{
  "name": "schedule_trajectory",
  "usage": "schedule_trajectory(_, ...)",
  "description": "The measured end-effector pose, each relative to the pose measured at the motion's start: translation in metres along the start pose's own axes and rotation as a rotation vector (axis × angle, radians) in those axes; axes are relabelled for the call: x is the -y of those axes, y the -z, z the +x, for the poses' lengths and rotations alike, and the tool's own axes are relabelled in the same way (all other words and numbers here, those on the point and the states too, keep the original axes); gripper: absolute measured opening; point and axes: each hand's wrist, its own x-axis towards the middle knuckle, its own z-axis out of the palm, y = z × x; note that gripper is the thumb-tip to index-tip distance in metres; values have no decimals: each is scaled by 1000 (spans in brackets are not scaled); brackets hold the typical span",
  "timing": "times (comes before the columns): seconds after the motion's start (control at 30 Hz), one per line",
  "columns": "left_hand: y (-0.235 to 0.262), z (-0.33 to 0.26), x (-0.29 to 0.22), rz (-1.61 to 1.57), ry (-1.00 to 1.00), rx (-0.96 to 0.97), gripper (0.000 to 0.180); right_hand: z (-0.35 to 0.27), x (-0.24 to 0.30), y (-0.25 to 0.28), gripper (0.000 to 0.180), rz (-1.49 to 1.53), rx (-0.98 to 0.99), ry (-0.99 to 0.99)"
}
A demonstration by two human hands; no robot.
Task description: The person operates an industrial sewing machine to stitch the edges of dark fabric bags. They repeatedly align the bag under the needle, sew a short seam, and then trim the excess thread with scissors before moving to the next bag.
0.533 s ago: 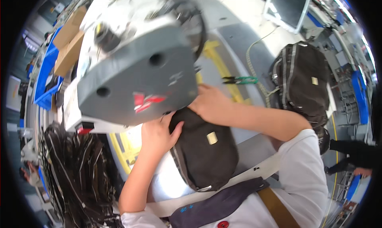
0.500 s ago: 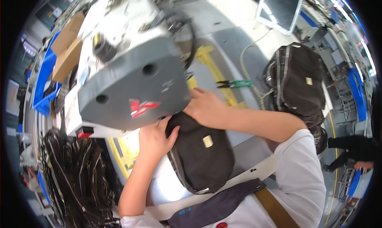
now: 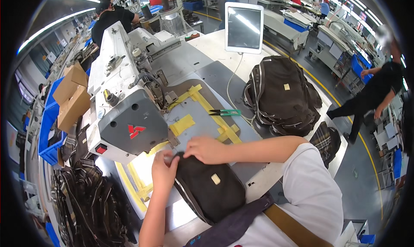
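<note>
A dark brown fabric bag (image 3: 207, 193) with a zip along its left side and a small pale patch lies at the front edge of the sewing table, against my body. My left hand (image 3: 164, 169) pinches its far left corner between thumb and fingers. Beside it, my right hand (image 3: 206, 150) is closed on the far edge, fingers bent down onto the cloth. Both hands are just in front of the grey-and-white sewing machine (image 3: 133, 122), near its needle area. Yellow tape (image 3: 183, 124) marks the plate beyond them.
Green-handled thread snips (image 3: 225, 112) lie right of the machine. A stack of similar dark bags (image 3: 284, 96) stands at the right, with a white-framed tablet (image 3: 244, 28) behind. More dark bags (image 3: 86, 199) hang at the left, near a cardboard box (image 3: 74, 96). A person (image 3: 371, 92) walks at the right.
My view has tilted up. Both hands and the bag have come out from beside the machine head, toward me. My hands still grip the bag's far edge.
</note>
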Motion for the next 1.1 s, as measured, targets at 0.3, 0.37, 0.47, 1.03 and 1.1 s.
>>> schedule_trajectory(0.3, 22, -36, 3, -244, 176, 518, 23, -40, 45, 22, 19, 111, 56, -197)
schedule_trajectory(0.37, 16, -36, 16, -314, 162, 496, 22, -42, -2, 41, 29, -235, -216, -265)
schedule_trajectory(0.47, 23, -39, 10, -279, 149, 489, 23, -44, -53, 83, 34, -621, -122, -377)
schedule_trajectory(1.03, 26, -31, 21, -505, 139, 585, 23, 47, 20, 49, 19, -576, 248, 459)
schedule_trajectory(1.1, 28, -31, 22, -537, 157, 588, 22, 50, 18, 50, 19, -611, 320, 484)
